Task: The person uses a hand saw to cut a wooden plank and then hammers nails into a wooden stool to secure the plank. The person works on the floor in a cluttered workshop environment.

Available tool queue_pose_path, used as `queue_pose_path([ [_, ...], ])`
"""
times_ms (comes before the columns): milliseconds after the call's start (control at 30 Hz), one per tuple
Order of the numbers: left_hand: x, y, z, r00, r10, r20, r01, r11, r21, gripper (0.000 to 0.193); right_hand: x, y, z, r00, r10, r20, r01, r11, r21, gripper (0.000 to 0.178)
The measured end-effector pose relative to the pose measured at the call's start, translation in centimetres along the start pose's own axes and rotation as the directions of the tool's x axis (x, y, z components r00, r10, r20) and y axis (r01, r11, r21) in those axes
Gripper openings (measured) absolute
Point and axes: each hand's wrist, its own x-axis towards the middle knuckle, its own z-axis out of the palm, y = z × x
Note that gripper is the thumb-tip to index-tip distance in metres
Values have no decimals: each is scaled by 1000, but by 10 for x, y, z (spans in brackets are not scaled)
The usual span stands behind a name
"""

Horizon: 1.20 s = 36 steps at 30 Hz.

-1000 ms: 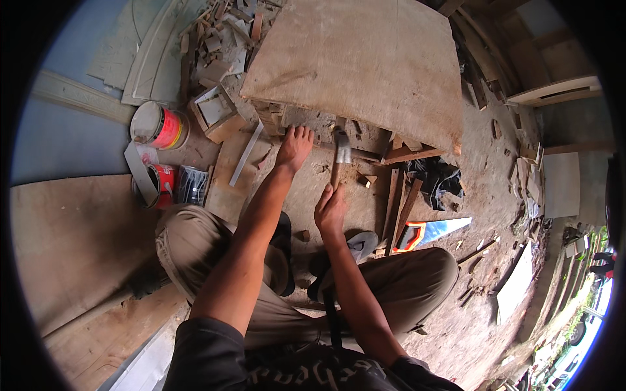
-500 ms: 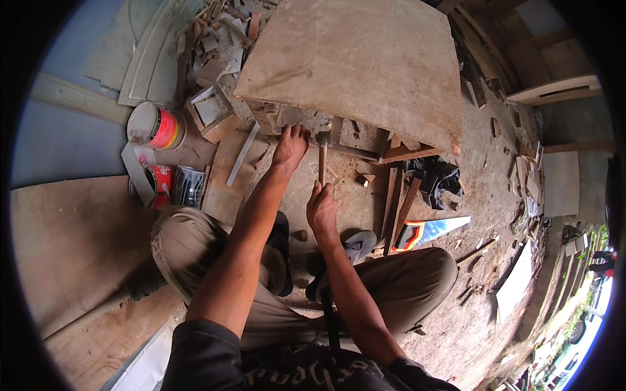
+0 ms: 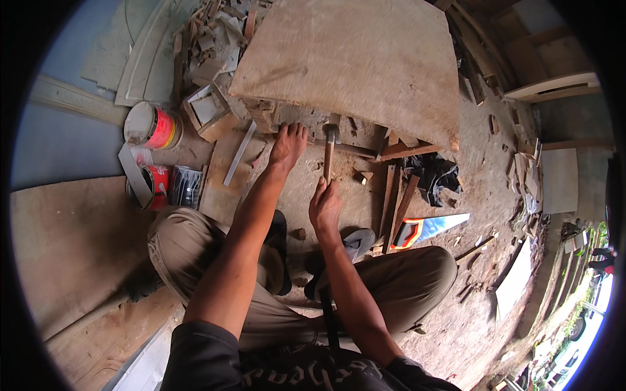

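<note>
A hammer [image 3: 329, 159] is in my right hand [image 3: 325, 207], its fingers closed round the lower handle. The metal head points away from me, close to a narrow wooden rail [image 3: 355, 150] at the near side of a wooden frame. My left hand [image 3: 287, 148] is closed over the left part of that rail, with the fingertips curled out of sight. Above the frame lies a large plywood panel [image 3: 358, 58], which hides much of what is under it. Whether the hammer head touches the rail I cannot tell.
A handsaw [image 3: 433, 228] and several wood strips [image 3: 403, 208] lie right of my feet, by a black plastic bag [image 3: 435, 179]. Paint cans [image 3: 156, 127] and a small wooden box [image 3: 212, 111] stand left. Offcuts [image 3: 218, 39] pile up far left; a white sheet [image 3: 514, 280] lies right.
The hammer has shifted slightly to the right, along with my right hand. My left hand stays at the rail.
</note>
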Motion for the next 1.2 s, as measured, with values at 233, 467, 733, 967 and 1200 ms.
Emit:
queue_pose_path([
  [233,-29,-34,5,998,-55,32,53,997,55,22,-16,-11,25,995,-73,69,67,994,86,30],
  [467,-26,-28,-1,998,-42,51,40,998,42,26,-8,-9,13,998,-47,48,34,972,234,34],
  [733,-22,-26,1,998,-39,57,36,998,48,31,-7,0,16,996,-50,74,45,997,68,29],
  [967,-19,-18,-3,998,-16,56,16,1000,0,31,-2,15,26,998,46,48,-55,974,221,37],
  [1200,-15,-14,5,999,-41,13,41,999,6,28,-8,20,24,996,19,84,-28,993,113,36],
])
